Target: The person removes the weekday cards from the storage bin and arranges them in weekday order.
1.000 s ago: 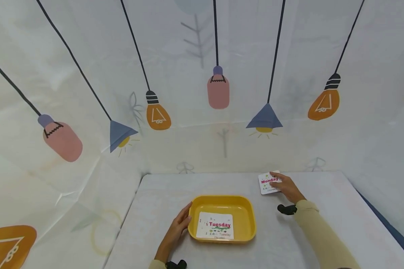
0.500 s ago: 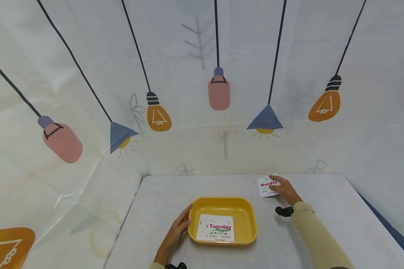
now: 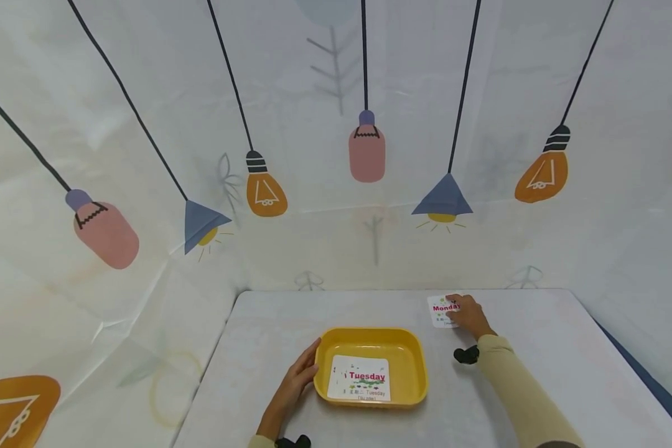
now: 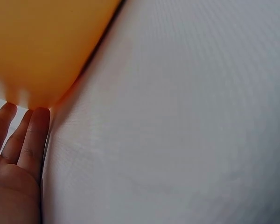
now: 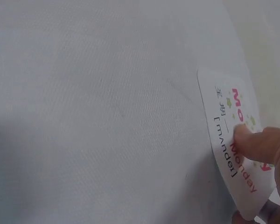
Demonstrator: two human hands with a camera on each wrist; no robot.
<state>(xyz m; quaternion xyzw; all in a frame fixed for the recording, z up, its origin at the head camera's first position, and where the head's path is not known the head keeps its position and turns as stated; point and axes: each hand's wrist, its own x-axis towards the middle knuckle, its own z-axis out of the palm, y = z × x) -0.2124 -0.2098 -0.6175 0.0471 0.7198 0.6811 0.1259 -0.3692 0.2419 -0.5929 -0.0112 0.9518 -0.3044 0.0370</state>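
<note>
My left hand rests against the left side of a yellow plastic tray. Its fingers look fairly straight, with the fingertips touching the outer wall in the left wrist view. Inside the tray, toward its front left, lies a white "Tuesday" flashcard, face up. Beyond the tray, at the table's back right, my right hand pinches a white "Monday" flashcard by its right side. The right wrist view has the thumb on the printed face of this card, and fingers partly hidden at its edge.
A white cloth covers the table, whose far edge runs close behind the Monday card. Behind it hangs a pale backdrop printed with lamps and bulbs. Both wrists carry dark straps.
The right hand and forearm have shifted slightly left with the Monday card, which now looks flatter on the table. The left hand, tray and Tuesday card have stayed in place.
</note>
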